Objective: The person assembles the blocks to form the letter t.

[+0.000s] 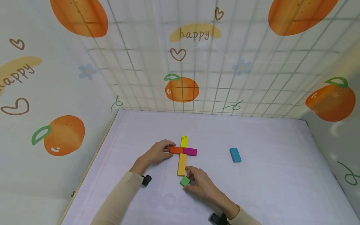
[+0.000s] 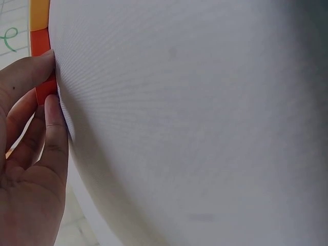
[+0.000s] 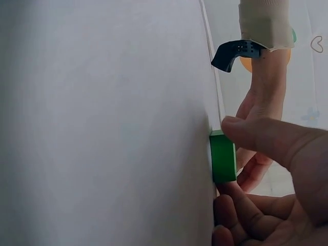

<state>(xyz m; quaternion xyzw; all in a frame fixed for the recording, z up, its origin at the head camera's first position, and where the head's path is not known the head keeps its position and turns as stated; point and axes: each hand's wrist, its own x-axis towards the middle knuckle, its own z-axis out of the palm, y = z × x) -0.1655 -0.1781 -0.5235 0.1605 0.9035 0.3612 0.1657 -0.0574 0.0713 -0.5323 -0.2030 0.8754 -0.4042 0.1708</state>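
Note:
Four blocks form a cross on the white table: an orange-red block on the left, a magenta block on the right, a bright yellow block at the top and a long amber block below. My left hand pinches the left end of the orange-red block; in the left wrist view thumb and fingers sit against its red side. Just under the amber block's lower end, my right hand holds a small green block between thumb and fingers. The right wrist view shows that green block close to the tabletop.
A blue block lies apart, right of the cross. The white tabletop is bounded by printed cloth walls at the back and sides. Black wrist cameras show at both cuffs, close over the table.

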